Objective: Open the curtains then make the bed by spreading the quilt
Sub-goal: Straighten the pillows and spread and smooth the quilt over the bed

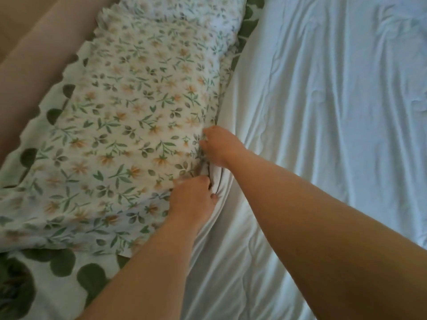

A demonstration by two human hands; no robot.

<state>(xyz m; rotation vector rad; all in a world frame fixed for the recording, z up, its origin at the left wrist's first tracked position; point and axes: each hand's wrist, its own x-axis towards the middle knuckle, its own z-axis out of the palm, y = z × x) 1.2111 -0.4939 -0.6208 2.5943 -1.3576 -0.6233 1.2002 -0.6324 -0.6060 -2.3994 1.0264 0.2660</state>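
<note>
Now my left hand (193,197) and right hand (219,146) clench the bunched edge of the wrinkled white quilt (323,112) beside the floral-print pillow (129,107) at the head edge of the bed (53,287); risk: I catch pillow fabric and drag it askew.

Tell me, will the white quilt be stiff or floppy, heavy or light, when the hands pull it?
Probably floppy: the quilt bunches into tight folds where the left hand and right hand grip its edge. Likely fairly light for its size, as it lies thin with shallow wrinkles. It will probably sag between the hands when lifted.
</note>
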